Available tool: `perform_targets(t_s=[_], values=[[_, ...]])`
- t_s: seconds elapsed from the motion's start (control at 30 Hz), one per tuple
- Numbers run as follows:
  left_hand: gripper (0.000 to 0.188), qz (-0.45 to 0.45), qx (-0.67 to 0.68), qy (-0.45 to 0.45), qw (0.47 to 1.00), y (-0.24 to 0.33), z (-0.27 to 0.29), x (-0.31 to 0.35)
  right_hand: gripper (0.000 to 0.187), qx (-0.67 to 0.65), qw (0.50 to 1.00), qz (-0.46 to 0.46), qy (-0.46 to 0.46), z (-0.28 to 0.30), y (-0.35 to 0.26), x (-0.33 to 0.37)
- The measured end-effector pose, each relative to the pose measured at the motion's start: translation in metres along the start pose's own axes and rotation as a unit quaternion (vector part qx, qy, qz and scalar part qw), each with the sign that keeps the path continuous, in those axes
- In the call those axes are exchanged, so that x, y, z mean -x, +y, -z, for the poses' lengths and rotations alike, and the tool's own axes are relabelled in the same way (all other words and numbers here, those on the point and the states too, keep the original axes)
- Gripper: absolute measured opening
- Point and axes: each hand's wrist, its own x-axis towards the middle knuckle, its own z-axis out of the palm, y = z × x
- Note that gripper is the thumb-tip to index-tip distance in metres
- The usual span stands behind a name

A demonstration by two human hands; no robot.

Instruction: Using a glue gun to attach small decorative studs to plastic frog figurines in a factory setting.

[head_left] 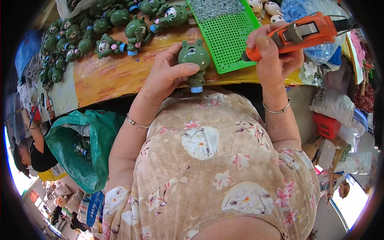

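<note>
My left hand (166, 74) is wrapped round a green toy figure (194, 55) with rounded ears and a light-blue base. The figure's back faces up, showing a dark hole in the head, and its base points toward me. In my right hand (276, 60) is an orange electric screwdriver (306, 34), tilted with its dark tip down and to the left. That tip is over the near right part of a green perforated tray (228, 46); whether it touches the tray I cannot tell. Small grey screws (220, 9) are heaped at the tray's far end.
Several similar green figures (120, 17) crowd the table's left and far side. Pale round parts (276, 9) and a clear bag of blue pieces (320, 52) lie at the right. A green sack (104, 132) stands left below the table edge. Another person's arm (37, 130) shows far left.
</note>
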Motion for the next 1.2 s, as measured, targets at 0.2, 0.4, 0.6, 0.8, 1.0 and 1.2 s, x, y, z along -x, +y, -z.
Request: perform_targets(t_s=[0.2,0.4,0.6,0.8,1.0,1.2], values=[[0.059,-0.044,-0.089,0.021,0.995,-0.012,0.005,-0.007,0.025,-0.02,0.999,-0.046,0.02,0.001,-0.015,-0.011],[0.061,-0.044,-0.089,-0.008,0.995,-0.015,0.004,-0.006,0.037,-0.168,0.984,0.036,-0.036,-0.022,-0.035,-0.03],[0.058,-0.059,-0.108,-0.013,0.992,-0.016,0.004,-0.007,0.036,-0.175,0.98,0.053,-0.078,-0.05,-0.028,-0.038],[0.056,-0.057,-0.114,-0.013,0.992,-0.015,0.005,-0.006,0.032,-0.186,0.979,0.043,-0.072,-0.06,-0.023,-0.037],[0.054,-0.036,-0.117,-0.015,0.992,-0.012,0.004,-0.006,0.03,-0.173,0.983,0.022,-0.051,-0.063,-0.016,-0.034],[0.051,-0.038,-0.108,-0.018,0.993,-0.014,0.004,-0.006,0.018,-0.069,0.993,-0.035,-0.093,-0.06,-0.016,-0.033]])
